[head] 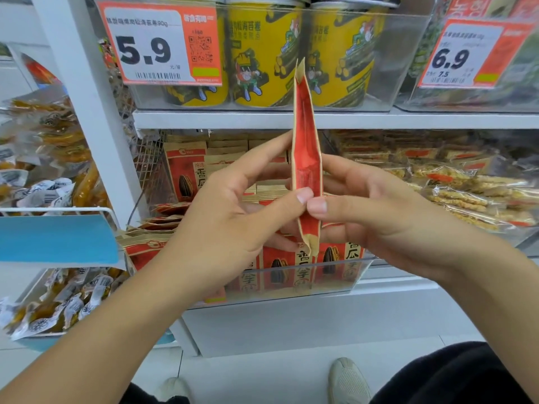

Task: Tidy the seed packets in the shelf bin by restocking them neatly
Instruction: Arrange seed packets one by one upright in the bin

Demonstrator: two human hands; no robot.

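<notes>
A red and tan seed packet (306, 147) stands edge-on toward me, held upright in front of the shelf. My left hand (233, 211) pinches its left side with thumb and fingers. My right hand (373, 208) pinches its right side, the two thumbs nearly meeting on the near edge. Behind and below the hands, a clear shelf bin (335, 275) holds several matching seed packets (186, 173), some upright at the back and front, some lying tilted at the left.
Yellow snack tubs (262, 59) stand in a clear bin on the shelf above, with orange price tags (163, 45). Bagged snack bars (466, 188) fill the bin to the right. Wrapped snacks (58, 304) hang in racks at the left. My shoes (347, 377) show on the floor.
</notes>
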